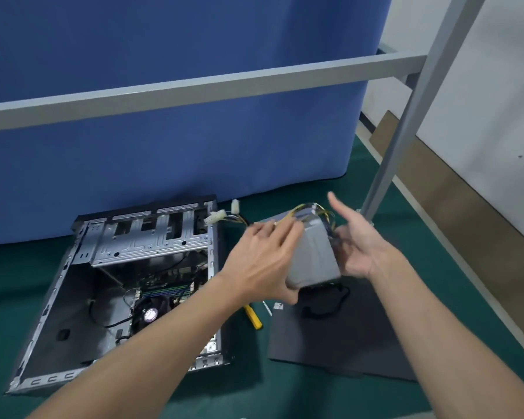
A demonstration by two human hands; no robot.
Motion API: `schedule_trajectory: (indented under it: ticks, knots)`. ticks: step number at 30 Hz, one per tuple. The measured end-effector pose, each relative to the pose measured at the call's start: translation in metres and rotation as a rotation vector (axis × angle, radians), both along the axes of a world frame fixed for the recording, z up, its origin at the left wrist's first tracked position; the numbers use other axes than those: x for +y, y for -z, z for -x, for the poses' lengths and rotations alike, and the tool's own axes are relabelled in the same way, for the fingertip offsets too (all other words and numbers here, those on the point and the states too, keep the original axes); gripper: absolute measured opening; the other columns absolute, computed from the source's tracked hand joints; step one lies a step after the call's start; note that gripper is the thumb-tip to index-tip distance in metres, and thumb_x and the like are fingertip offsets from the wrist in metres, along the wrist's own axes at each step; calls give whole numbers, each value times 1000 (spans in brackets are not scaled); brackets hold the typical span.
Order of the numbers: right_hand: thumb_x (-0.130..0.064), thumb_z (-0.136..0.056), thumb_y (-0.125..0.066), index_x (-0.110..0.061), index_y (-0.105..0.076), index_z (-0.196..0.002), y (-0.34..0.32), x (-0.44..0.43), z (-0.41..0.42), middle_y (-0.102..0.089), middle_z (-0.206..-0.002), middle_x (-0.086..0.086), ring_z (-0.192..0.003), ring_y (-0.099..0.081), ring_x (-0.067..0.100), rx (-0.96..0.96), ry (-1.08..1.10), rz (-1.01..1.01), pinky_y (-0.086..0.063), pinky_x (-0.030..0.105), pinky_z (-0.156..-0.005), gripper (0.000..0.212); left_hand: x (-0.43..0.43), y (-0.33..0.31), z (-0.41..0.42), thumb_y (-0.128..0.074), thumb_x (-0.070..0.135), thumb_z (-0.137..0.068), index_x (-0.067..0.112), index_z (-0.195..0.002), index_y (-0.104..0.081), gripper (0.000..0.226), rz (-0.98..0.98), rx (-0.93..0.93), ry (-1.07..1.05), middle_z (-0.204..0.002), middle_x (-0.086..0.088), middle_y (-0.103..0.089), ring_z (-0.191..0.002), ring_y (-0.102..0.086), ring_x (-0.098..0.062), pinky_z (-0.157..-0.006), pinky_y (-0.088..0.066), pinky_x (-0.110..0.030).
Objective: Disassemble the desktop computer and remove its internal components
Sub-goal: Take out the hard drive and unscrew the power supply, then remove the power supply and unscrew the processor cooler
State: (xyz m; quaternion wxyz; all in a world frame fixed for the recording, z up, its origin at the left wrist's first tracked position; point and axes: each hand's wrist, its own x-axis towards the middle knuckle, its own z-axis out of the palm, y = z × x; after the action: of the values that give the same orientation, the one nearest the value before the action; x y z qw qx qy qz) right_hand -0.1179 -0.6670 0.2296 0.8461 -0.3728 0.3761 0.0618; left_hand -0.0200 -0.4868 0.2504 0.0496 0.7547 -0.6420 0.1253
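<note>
The opened desktop case (58, 300) lies on its side on the green mat, its motherboard and CPU fan (150, 314) showing inside. To its right, a grey power supply (313, 257) is lifted above the dark side panel (345, 343). My left hand (263, 261) grips the unit's left side. My right hand (357, 243) presses its right side with the fingers spread. Yellow and black cables (300, 210) trail from the unit back to white connectors (221, 216) by the case's top corner.
A yellow-handled screwdriver (253, 316) and a second thin tool (266, 308) lie between case and panel. A grey metal frame bar (194, 89) crosses overhead, its leg (403, 131) standing at the right. A blue partition (164, 161) stands behind.
</note>
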Motion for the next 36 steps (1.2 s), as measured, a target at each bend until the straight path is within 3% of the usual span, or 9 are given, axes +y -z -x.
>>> schedule_trajectory:
  ticks: [2,4,10,14,18,27,31,34,36]
  knots:
    - [-61,-50,-83,-12,-75,-83,0,-8,4,-71,-88,11,-80,-69,30,78,-26,40,-54,45,-84,60,-16,7,7,-72,56,-44,2,-128,-41,104,-98,-73,90,-128,-15,-52,-102,-58,-36,-88,-47,-45]
    - [-54,-51,-82,-15,-75,-70,9,-17,15,-72,-79,8,-71,-69,29,132,-6,18,-55,41,-75,44,-31,15,13,-72,56,-46,3,-129,-38,104,-178,-102,143,-131,-16,-50,-108,-56,-40,-90,-45,-45]
    - [-61,-52,-85,-15,-76,-100,36,-50,54,-72,-103,11,-94,-68,32,14,121,-82,-51,51,-87,66,-86,37,28,-78,55,-49,3,-133,-28,111,-346,-108,239,-142,-22,-37,-121,-47,-46,-97,-41,-49]
    - [-37,-51,-87,-23,-75,-93,50,-77,73,-71,-92,7,-79,-69,26,43,181,65,-51,49,-84,46,-124,47,32,-79,51,-51,3,-134,-26,110,-392,-125,309,-141,-23,-36,-119,-47,-47,-98,-39,-50]
    - [-24,-60,-75,-23,-69,-100,70,-101,77,-66,-89,9,-77,-64,28,158,319,22,-51,46,-80,40,-153,62,37,-82,51,-51,4,-135,-28,110,-410,-130,363,-142,-23,-37,-120,-47,-46,-101,-37,-49]
    - [3,-73,-59,-41,-66,-108,111,-145,89,-72,-107,2,-80,-70,22,5,490,117,-57,34,-69,57,-186,110,56,-37,9,-87,5,-140,-39,53,-300,-64,327,-151,-18,-34,-138,-35,-35,-113,-27,-42]
    - [9,-71,-56,-42,-67,-106,124,-160,97,-71,-111,0,-92,-70,23,-26,490,155,-57,35,-74,63,-166,131,33,-29,11,-87,4,-150,-26,64,-299,-50,287,-159,-10,-18,-147,-16,-23,-120,-12,-37]
    - [12,-71,-52,-45,-64,-112,132,-165,98,-70,-114,0,-101,-68,24,-22,456,173,-54,39,-83,72,-140,151,19,-38,16,-89,11,-154,1,75,-470,42,207,-158,0,19,-148,10,-17,-120,3,-35]
    - [14,-72,-50,-46,-63,-113,135,-167,97,-69,-116,-1,-105,-66,25,-19,433,179,-53,41,-86,74,-129,160,11,-42,24,-93,14,-153,9,79,-622,203,36,-158,3,25,-146,19,-15,-119,4,-35]
